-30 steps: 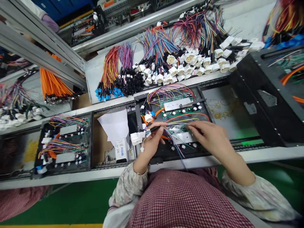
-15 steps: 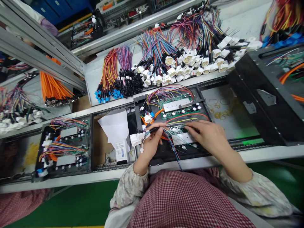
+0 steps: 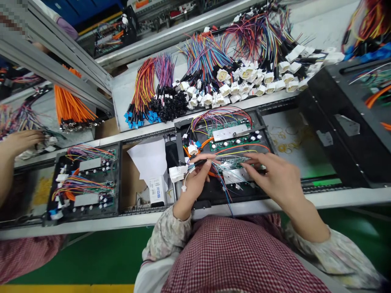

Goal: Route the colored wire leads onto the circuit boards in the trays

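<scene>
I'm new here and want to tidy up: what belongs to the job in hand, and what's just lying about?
In the job:
- white-connector harness, held in the left hand
- open black case, beneath the right hand

Apparently just lying about:
- white paper
- small white box, by the paper

To the left of my left hand (image 3: 195,183), a small white box (image 3: 153,198) carries a row of blue characters (image 3: 158,191), with finer print near them. Both are too small and blurred, so I cannot read any word surely.
</scene>
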